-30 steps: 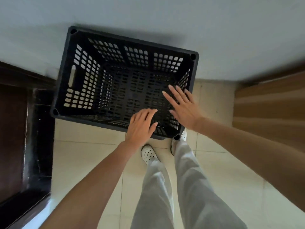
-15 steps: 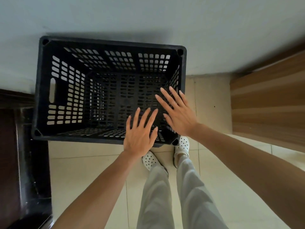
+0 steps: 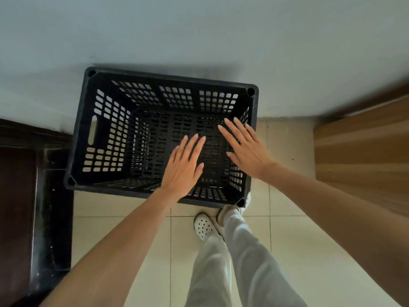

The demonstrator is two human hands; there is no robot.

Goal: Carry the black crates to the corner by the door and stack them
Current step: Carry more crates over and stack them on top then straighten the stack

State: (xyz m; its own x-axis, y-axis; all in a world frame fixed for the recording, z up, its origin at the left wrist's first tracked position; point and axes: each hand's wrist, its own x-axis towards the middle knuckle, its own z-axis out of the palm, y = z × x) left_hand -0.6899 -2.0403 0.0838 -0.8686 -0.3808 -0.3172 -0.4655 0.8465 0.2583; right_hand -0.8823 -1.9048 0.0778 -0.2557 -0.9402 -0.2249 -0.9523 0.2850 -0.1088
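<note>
Black crate [image 3: 124, 134] sits upright against the grey wall [image 3: 199, 36], dark door frame [image 3: 26, 196] at its left. Left hand [image 3: 183, 169] and right hand [image 3: 247, 149] flat over its opening, fingers spread, gripping nothing.

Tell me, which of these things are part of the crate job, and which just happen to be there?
Part of the job:
black crate, against the wall
left hand, open above it
right hand, open above it

Just there:
wooden panel
dark door frame
white perforated shoe
tiled floor
</note>
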